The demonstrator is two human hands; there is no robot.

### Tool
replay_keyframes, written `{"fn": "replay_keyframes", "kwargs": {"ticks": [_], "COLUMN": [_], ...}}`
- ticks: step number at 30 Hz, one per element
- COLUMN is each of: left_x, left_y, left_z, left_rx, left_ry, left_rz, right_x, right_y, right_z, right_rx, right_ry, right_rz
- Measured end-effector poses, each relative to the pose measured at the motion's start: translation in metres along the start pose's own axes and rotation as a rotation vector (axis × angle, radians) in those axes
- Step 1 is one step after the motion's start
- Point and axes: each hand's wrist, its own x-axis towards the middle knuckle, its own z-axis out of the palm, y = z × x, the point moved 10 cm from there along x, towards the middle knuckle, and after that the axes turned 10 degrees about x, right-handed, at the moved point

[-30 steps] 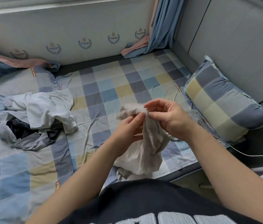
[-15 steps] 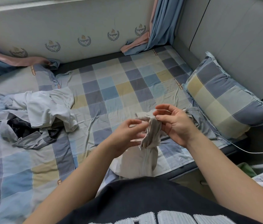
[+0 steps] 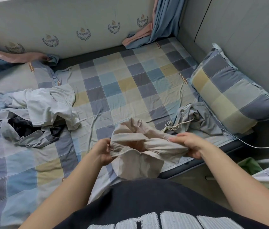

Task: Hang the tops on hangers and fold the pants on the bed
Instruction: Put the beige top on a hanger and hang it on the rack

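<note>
Checked sheets cover the bed [image 3: 114, 83], with a padded wall panel behind. At the left lies a crumpled pile of clothes [image 3: 44, 106], white, grey and dark. Near the front edge, the left hand [image 3: 103, 151] has its grip closed on the left side of a beige garment [image 3: 138, 146] with a zip, and the right hand [image 3: 188, 144] grips its other side. Just beyond sits a bunched grey garment [image 3: 198, 119] with a drawstring, beside a checked pillow [image 3: 233, 96].
</note>
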Motion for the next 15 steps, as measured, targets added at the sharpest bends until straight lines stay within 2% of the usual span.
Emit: {"fn": "replay_keyframes", "kwargs": {"ticks": [2, 4, 5, 6, 7, 9, 11, 13, 15], "left_x": [0.004, 0.000, 0.000, 0.001, 0.002, -0.002, -0.006, -0.007, -0.009], "left_y": [-0.013, -0.026, -0.031, -0.032, -0.030, -0.022, -0.019, -0.018, -0.013], "left_z": [-0.010, -0.022, -0.031, -0.042, -0.055, -0.075, -0.094, -0.110, -0.125], "left_rx": [0.132, 0.429, 0.612, 0.804, 0.990, 1.217, 1.239, 1.177, 1.047], "left_ry": [-0.014, -0.006, 0.019, 0.070, 0.153, 0.342, 0.463, 0.518, 0.546], "left_rz": [-0.008, -0.022, -0.015, 0.012, 0.054, 0.127, 0.157, 0.178, 0.230], "right_x": [0.006, 0.015, 0.017, 0.019, 0.020, 0.023, 0.023, 0.017, 0.006], "right_y": [0.032, 0.044, 0.044, 0.045, 0.050, 0.068, 0.089, 0.115, 0.144], "right_z": [0.001, -0.004, -0.006, -0.005, -0.002, 0.009, 0.017, 0.024, 0.036], "right_rx": [-0.201, -0.438, -0.466, -0.382, -0.177, 0.361, 0.733, 0.850, 0.851], "right_ry": [-0.039, 0.026, 0.087, 0.129, 0.134, 0.079, 0.034, 0.064, 0.106], "right_rz": [0.109, 0.063, -0.003, -0.068, -0.096, -0.057, -0.002, 0.073, 0.161]}}
